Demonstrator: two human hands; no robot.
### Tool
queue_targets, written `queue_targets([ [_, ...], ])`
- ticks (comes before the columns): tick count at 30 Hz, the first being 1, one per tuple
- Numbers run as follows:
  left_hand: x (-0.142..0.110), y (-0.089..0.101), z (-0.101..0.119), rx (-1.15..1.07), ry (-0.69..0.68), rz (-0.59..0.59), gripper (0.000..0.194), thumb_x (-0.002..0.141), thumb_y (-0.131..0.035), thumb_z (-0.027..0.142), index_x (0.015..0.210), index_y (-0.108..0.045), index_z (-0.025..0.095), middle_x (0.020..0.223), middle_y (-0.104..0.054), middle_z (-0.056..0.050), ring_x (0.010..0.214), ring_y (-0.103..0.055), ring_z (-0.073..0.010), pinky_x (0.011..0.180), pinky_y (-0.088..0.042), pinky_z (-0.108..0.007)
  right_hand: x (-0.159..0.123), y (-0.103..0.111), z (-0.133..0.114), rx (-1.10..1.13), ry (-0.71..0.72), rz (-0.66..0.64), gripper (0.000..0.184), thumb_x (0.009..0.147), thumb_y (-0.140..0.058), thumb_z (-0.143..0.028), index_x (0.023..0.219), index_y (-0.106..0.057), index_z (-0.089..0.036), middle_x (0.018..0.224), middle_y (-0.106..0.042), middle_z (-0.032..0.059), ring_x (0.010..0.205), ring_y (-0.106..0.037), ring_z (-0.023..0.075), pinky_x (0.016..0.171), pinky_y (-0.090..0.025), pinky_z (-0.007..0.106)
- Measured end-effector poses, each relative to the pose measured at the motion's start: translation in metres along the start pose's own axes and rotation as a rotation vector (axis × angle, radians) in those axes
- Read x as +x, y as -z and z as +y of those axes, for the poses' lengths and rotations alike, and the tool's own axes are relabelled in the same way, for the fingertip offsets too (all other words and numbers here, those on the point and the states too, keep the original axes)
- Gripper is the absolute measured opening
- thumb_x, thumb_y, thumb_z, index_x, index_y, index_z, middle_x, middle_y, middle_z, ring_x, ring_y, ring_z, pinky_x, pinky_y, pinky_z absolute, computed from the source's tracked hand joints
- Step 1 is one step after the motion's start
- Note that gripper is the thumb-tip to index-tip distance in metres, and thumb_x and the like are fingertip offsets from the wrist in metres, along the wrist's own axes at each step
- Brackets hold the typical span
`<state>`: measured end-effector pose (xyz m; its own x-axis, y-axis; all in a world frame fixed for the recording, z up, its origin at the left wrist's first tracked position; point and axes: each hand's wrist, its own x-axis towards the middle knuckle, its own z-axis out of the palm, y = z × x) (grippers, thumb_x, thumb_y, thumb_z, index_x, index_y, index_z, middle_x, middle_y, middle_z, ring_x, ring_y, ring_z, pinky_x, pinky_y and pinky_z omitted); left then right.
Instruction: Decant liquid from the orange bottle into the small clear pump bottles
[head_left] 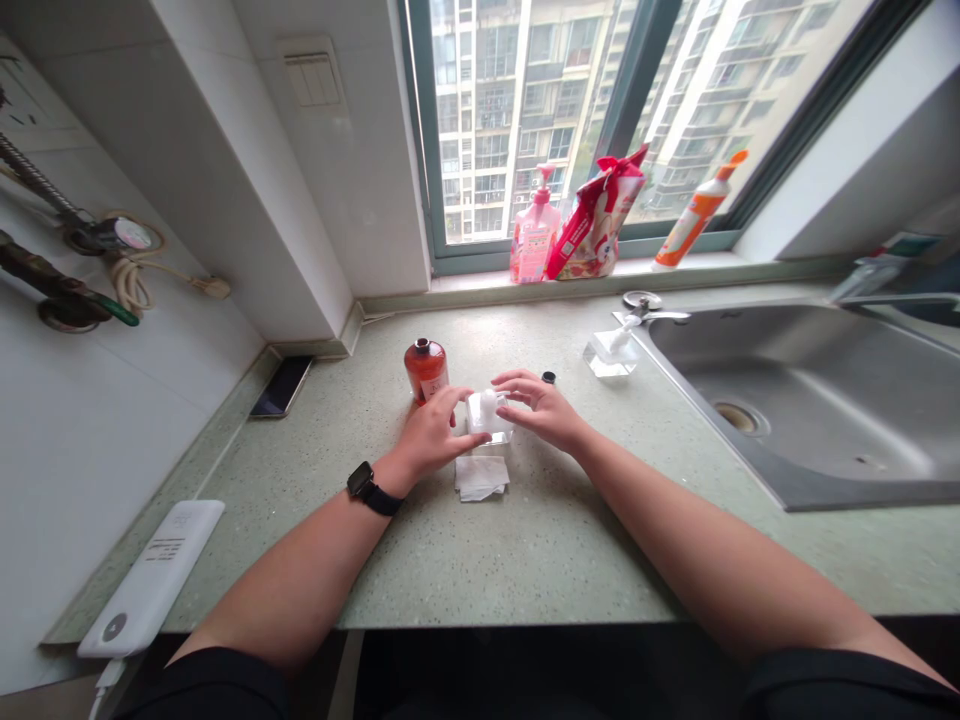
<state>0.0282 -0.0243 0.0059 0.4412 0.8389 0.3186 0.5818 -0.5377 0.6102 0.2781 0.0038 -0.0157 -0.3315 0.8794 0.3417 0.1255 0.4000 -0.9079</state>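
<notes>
Between my hands on the counter stands a small clear square container [491, 425] with a white rounded part at its top. My left hand [431, 435], with a black watch at the wrist, is open at the container's left side, thumb and forefinger apart. My right hand [546, 412] is open at its right side, fingers spread; whether either hand touches it I cannot tell. Behind my left hand stands an uncapped reddish-amber bottle [424, 368], partly hidden. Beyond my right hand lies a black cap [549, 377]. A folded white tissue [481, 478] lies in front of the container.
A clear square dispenser with a white pump [611, 350] stands beside the steel sink [787, 400]. A phone [282, 387] and a white power bank [154, 580] lie at left. On the sill are a pink pump bottle [534, 240], a red bag [600, 220] and an orange-white bottle [697, 220].
</notes>
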Motion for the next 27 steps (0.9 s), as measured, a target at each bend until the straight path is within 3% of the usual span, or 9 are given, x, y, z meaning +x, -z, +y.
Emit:
queue_targets([
  [7, 0.0, -0.001, 0.0, -0.007, -0.001, 0.01, 0.064, 0.089, -0.084, 0.056, 0.138, -0.061, 0.021, 0.118, -0.07, -0.007, 0.082, -0.064, -0.0188, 0.084, -0.057, -0.038, 0.006, -0.02, -0.001, -0.063, -0.004, 0.016, 0.044, 0.083, -0.087, -0.059, 0.112, -0.081, -0.027, 0.132, -0.07, 0.0108, 0.128, -0.067, 0.0294, 0.117, -0.051, 0.055],
  [10, 0.0, -0.001, -0.001, -0.007, -0.001, 0.008, 0.064, 0.089, -0.085, 0.056, 0.136, -0.062, 0.02, 0.117, -0.07, -0.007, 0.082, -0.063, -0.0186, 0.084, -0.056, -0.037, 0.006, -0.013, 0.0, -0.013, -0.019, 0.058, 0.042, 0.081, -0.089, -0.06, 0.108, -0.08, -0.028, 0.131, -0.07, 0.0095, 0.131, -0.066, 0.0291, 0.116, -0.052, 0.056],
  [15, 0.0, -0.001, 0.0, -0.006, 0.011, -0.001, 0.063, 0.089, -0.084, 0.058, 0.135, -0.063, 0.02, 0.118, -0.07, -0.007, 0.08, -0.063, -0.0184, 0.079, -0.055, -0.036, 0.003, 0.0, 0.001, 0.032, -0.012, 0.021, 0.034, 0.085, -0.086, -0.059, 0.097, -0.08, -0.027, 0.132, -0.068, 0.0082, 0.13, -0.066, 0.0267, 0.118, -0.052, 0.053],
  [21, 0.0, 0.0, 0.002, -0.011, 0.002, 0.019, 0.064, 0.089, -0.084, 0.057, 0.137, -0.062, 0.021, 0.118, -0.07, -0.007, 0.083, -0.065, -0.0196, 0.084, -0.057, -0.038, 0.005, -0.017, -0.003, -0.054, 0.055, -0.035, 0.042, 0.086, -0.085, -0.056, 0.116, -0.08, -0.027, 0.134, -0.07, 0.011, 0.129, -0.068, 0.0283, 0.118, -0.051, 0.053],
  [27, 0.0, -0.001, 0.001, -0.013, -0.001, 0.018, 0.06, 0.088, -0.085, 0.055, 0.132, -0.064, 0.021, 0.119, -0.07, -0.008, 0.082, -0.064, -0.0194, 0.082, -0.056, -0.038, 0.006, -0.016, -0.001, 0.038, -0.043, 0.066, 0.043, 0.08, -0.088, -0.063, 0.099, -0.077, -0.027, 0.127, -0.071, 0.009, 0.126, -0.068, 0.0278, 0.112, -0.056, 0.053],
])
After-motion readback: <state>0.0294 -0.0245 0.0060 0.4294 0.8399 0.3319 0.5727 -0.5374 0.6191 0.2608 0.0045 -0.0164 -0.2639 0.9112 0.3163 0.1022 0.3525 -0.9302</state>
